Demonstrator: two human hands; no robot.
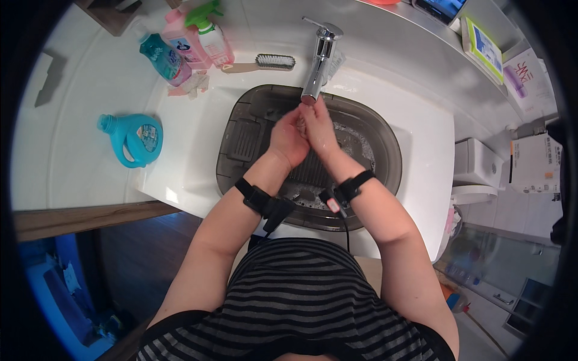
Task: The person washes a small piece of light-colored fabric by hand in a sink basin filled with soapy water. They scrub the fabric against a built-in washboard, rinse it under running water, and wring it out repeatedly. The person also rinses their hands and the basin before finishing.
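Under the spout of the chrome faucet (pixel 321 58), my left hand (pixel 287 137) and my right hand (pixel 319 128) are pressed together, the fingers partly overlapping. The skin looks wet, and a whitish patch shows between the palms; whether it is foam or something held I cannot tell. Both hands are above a dark translucent plastic washbasin (pixel 393 158) with a ribbed washboard floor (pixel 311 171) and suds along its inside. The basin sits in a white sink (pixel 426 149). A black strap with a small device circles each wrist.
Left of the basin stands a blue detergent jug (pixel 137 139). Behind it are a teal bottle (pixel 165 61), a pink bottle (pixel 186 40), a spray bottle (pixel 216 43), a crumpled cloth (pixel 192 85) and a scrubbing brush (pixel 274 62). A shelf edge (pixel 406 34) runs at the back right.
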